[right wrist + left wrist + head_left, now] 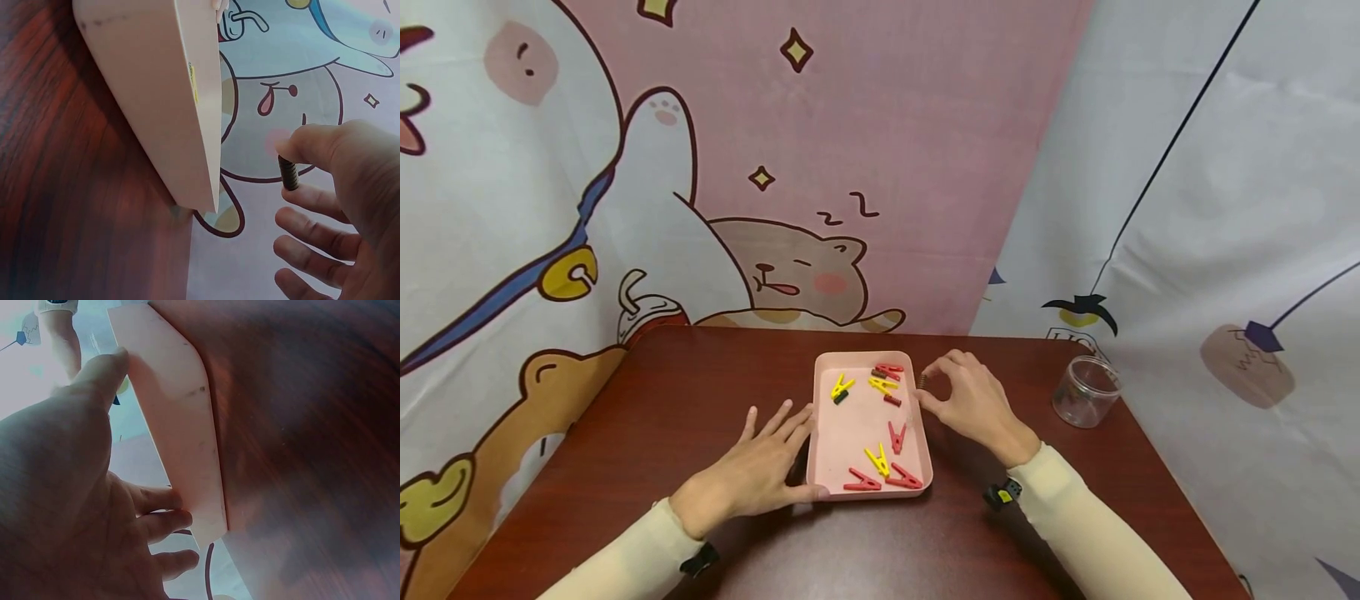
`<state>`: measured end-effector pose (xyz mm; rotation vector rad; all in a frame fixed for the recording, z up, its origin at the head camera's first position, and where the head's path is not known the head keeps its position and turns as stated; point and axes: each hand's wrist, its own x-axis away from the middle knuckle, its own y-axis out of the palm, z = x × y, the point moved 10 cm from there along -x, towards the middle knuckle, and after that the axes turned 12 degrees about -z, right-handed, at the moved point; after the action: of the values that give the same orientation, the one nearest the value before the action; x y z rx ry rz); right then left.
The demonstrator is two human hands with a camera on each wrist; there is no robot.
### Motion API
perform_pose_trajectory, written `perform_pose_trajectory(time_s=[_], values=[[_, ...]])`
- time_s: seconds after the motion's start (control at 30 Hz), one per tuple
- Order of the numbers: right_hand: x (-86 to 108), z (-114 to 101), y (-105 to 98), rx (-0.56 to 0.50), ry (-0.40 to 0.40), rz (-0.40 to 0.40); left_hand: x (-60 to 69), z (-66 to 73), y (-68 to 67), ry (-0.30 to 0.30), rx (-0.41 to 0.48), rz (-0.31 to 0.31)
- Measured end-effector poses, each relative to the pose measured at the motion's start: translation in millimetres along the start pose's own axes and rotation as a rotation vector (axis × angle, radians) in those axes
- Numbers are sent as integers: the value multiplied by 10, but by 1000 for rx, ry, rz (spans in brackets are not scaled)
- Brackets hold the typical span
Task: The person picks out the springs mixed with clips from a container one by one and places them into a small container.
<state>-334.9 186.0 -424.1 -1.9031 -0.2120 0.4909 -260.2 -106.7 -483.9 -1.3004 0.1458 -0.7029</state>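
Right fingers (317,202) pinch a ridged piece (289,173) at their tips, beside the tray (846,437) that straight left fingers (165,526) touch.

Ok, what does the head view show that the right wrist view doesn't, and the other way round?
Only the head view shows the clear jar and the red clips. Only the right wrist view shows the dark smudges on the outer side of the tray. Both show the tray, the table, the right hand and the small ridged piece it pinches.
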Motion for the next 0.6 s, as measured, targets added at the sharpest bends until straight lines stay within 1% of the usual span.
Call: perform_pose_trajectory(time_s=[0.2,0.37,0.6], values=[[65,53,-35,1,19,-3,-1,-3,-6,-4,5,-5],[149,106,-100,11,35,17,10,3,-2,-3,16,-13],[248,256,-210,15,74,42,16,8,-6,2,15,-9]])
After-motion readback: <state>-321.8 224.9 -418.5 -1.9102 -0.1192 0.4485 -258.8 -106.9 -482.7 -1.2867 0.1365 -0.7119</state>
